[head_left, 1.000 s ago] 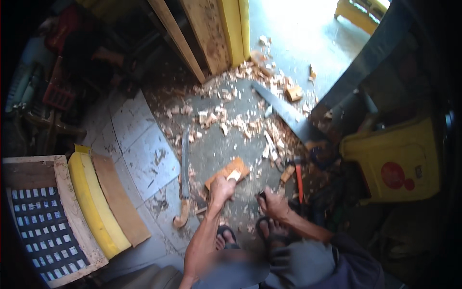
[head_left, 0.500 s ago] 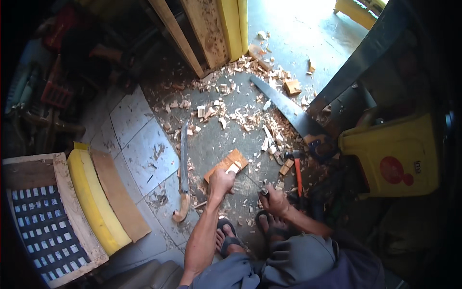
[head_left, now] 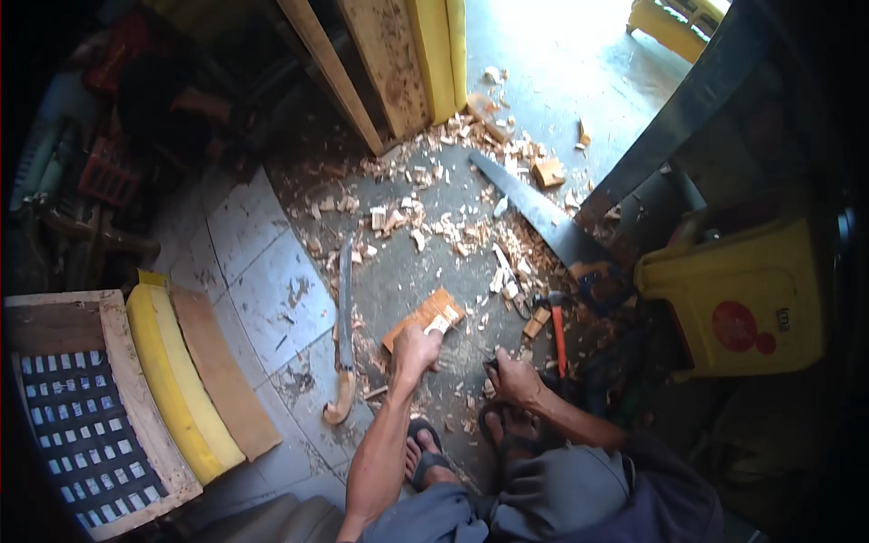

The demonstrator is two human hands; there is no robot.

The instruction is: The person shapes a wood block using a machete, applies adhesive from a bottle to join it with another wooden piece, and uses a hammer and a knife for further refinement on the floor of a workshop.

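My left hand (head_left: 416, 348) grips the near end of a flat orange-brown wooden block (head_left: 424, 317) that lies tilted on the concrete floor, with a pale small piece at its top near my fingers. My right hand (head_left: 514, 380) rests low by my sandalled foot (head_left: 507, 425), fingers curled; whether it holds something small I cannot tell. A long curved knife with a wooden handle (head_left: 343, 335) lies on the floor just left of my left hand.
Wood chips (head_left: 453, 226) litter the floor ahead. A handsaw (head_left: 543, 217) lies to the upper right, a red-handled tool (head_left: 558, 335) right of my right hand. A yellow container (head_left: 742, 299) stands right; yellow and brown boards (head_left: 181, 371) and a slatted crate (head_left: 72, 425) left.
The view has shifted slightly. My left hand stays on the wooden block, and my right hand has stayed low by my foot.
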